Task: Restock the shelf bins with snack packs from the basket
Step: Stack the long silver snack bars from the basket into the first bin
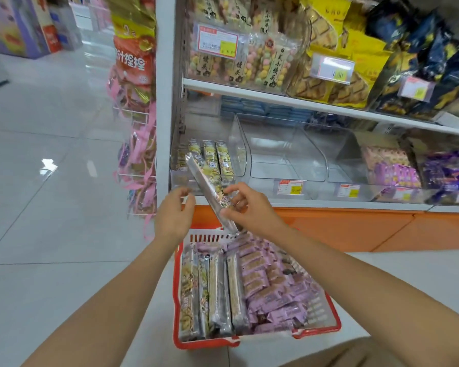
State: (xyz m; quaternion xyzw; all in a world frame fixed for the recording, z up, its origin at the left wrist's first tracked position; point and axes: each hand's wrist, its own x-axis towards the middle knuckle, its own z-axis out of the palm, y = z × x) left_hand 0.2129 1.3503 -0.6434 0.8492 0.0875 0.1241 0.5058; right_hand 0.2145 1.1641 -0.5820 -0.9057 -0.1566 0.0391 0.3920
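A red basket on the floor holds several long silver-and-yellow snack packs on its left and a heap of small purple packs on its right. My right hand pinches one long snack pack, tilted up and to the left above the basket, its far end over the leftmost clear shelf bin. That bin holds several matching packs standing in a row. My left hand hovers just left of the held pack, fingers loosely curled and holding nothing.
Two clear bins to the right of the stocked one show no packs. Further right, bins hold purple packs. The upper shelf carries bagged snacks. A rack of hanging pink packs stands at the shelf's left end. An orange base runs below.
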